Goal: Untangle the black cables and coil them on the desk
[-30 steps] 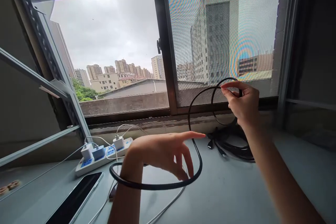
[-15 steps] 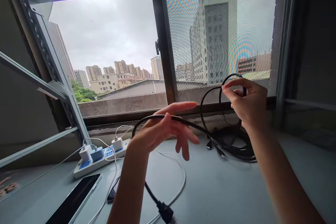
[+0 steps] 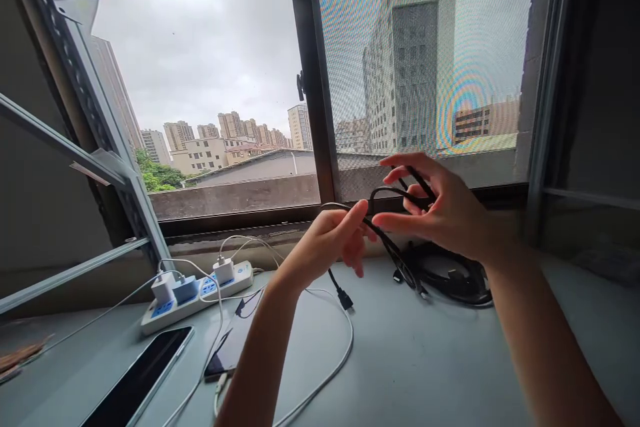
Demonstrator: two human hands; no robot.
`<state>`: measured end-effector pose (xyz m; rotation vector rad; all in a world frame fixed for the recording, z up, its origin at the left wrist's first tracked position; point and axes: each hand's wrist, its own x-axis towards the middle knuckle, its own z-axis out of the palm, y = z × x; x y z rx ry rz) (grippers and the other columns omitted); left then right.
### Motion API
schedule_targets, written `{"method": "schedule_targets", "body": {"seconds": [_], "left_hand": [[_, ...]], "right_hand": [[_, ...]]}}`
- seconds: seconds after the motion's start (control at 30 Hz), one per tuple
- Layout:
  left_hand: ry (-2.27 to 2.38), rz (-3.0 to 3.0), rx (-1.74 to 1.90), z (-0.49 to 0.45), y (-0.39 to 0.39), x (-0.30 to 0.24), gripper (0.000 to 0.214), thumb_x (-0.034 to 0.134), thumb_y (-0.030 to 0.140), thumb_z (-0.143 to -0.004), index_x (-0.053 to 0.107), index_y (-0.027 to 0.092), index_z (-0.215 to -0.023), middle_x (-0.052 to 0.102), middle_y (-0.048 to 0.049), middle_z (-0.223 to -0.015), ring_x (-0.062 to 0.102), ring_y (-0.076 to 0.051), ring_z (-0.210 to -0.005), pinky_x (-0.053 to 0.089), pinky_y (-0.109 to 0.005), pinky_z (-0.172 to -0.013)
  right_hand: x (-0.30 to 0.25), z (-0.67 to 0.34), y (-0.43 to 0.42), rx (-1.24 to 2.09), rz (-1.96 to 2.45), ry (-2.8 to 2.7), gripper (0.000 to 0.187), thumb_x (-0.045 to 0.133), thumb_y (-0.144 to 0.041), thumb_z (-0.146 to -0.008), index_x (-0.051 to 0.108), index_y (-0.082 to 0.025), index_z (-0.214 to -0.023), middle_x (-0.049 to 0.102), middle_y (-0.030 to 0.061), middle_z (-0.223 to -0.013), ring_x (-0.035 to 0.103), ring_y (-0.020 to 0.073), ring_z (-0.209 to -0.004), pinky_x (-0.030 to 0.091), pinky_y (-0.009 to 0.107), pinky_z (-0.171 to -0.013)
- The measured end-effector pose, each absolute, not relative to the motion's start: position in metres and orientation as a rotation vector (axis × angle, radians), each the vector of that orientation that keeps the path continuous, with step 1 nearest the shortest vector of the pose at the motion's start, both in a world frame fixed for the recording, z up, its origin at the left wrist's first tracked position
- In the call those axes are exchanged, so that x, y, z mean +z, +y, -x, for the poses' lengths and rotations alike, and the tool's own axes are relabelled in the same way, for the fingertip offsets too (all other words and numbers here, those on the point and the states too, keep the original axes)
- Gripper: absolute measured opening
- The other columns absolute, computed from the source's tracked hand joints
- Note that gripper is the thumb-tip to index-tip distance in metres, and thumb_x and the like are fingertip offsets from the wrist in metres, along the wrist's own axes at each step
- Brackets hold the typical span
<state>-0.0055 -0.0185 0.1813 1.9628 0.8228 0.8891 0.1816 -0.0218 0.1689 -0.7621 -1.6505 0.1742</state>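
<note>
The left hand (image 3: 330,240) is pinching one black cable (image 3: 393,255) between thumb and forefinger, with the wrist raised. The right hand (image 3: 443,213) is hovering just beside it, fingers spreading wide, with two loops crossing them (loosely, not gripped). One plug end (image 3: 345,298) is dangling below the left fingers, pointing down and right. Past the fingertips the cable is slanting down to one dark coil (image 3: 453,280) on the table (image 3: 450,360).
</note>
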Motion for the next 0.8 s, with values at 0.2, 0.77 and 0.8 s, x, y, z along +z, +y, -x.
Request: {"method": "schedule_targets", "body": {"seconds": [0.2,0.77,0.8], "left_hand": [[0.896,-1.981,0.912,0.001,-0.001,0.168,0.057,0.046,0.06,-0.086,0.054,0.017,-0.05,0.035,0.0066,-0.037,0.037,-0.006,-0.031,0.031,-0.02,-0.038],[0.989,-2.219,1.606,0.031,-0.004,0.186,0.05,0.076,0.042,-0.068,0.06,0.024,-0.112,0.068,-0.0044,-0.09,0.063,-0.018,-0.091,0.048,-0.028,-0.074],[1.028,-2.251,1.561,0.031,0.0,0.182,0.061,0.078,0.043,-0.066,0.057,0.025,-0.12,0.066,-0.0072,-0.105,0.059,-0.021,-0.105,0.048,-0.03,-0.082]], "right_hand": [[0.161,-0.168,-0.028,0.21,0.709,-1.985,0.052,0.068,-0.021,-0.072,0.054,-0.031,-0.121,0.061,0.0008,-0.108,0.059,0.0155,-0.088,0.052,0.027,-0.072],[0.163,-0.167,-0.012,0.096,0.869,-1.497,0.031,0.059,-0.019,-0.078,0.064,-0.022,-0.109,0.069,0.0033,-0.084,0.064,0.0135,-0.063,0.05,0.026,-0.055],[0.164,-0.166,-0.014,0.101,0.83,-1.504,0.03,0.06,-0.02,-0.078,0.064,-0.023,-0.108,0.069,0.0031,-0.085,0.063,0.0128,-0.062,0.05,0.025,-0.053]]}}
